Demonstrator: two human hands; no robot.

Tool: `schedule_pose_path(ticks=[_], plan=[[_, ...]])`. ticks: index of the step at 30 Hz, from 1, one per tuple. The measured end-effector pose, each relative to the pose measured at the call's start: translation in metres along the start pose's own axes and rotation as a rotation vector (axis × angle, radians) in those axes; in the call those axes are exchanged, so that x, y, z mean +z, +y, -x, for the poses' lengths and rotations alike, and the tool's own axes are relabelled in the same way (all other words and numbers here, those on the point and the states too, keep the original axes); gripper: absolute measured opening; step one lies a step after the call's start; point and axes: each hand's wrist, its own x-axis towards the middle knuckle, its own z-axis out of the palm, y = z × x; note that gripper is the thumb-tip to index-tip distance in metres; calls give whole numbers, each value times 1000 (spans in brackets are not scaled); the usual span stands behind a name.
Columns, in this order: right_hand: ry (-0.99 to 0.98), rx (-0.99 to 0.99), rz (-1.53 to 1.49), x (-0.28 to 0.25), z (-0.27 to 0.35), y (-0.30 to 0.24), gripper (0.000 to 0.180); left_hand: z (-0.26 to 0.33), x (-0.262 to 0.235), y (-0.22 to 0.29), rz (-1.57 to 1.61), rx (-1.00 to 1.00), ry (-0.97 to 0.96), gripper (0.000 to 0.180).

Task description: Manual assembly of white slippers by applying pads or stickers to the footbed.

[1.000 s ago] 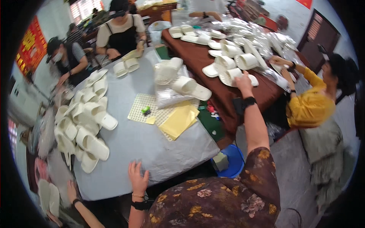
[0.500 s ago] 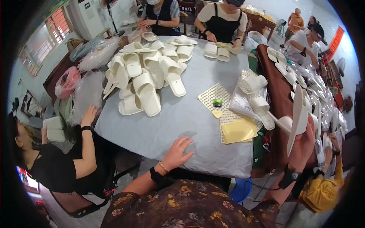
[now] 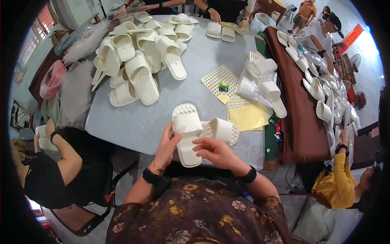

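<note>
An off-white slipper stands toe-away before me at the table's near edge, its heel toward me. My left hand grips its left edge, thumb on top and fingers underneath. My right hand hovers at the slipper's right side by the heel, fingers apart and curved; whether the fingertips touch it I cannot tell. A second off-white slipper lies sideways on the table just behind and right of the first, partly covered by it.
A pile of slippers covers the far left. Sticker sheets, yellow paper, a small green item and two slippers on plastic lie right. Beyond stands a brown-covered table with slippers. Co-workers sit left and opposite.
My right hand has come from the brown-covered table at the right to the middle with the slippers. My left hand has left the tabletop and taken hold of one slipper.
</note>
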Motion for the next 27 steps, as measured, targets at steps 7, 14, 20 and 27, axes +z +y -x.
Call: schedule_pose_path(ticks=[7,14,20,27], plan=[[641,-327,1009,-60,-20,40,53,0,-11,-13,-129,73,67,78],[792,6,990,-34,-33,38,78,0,-8,-10,-116,85,75,72],[764,-60,975,-52,-42,39,71,1,-5,5,-77,79,77,72],[403,-564,1183,-118,-44,23,51,-10,21,20,-22,69,72,68]])
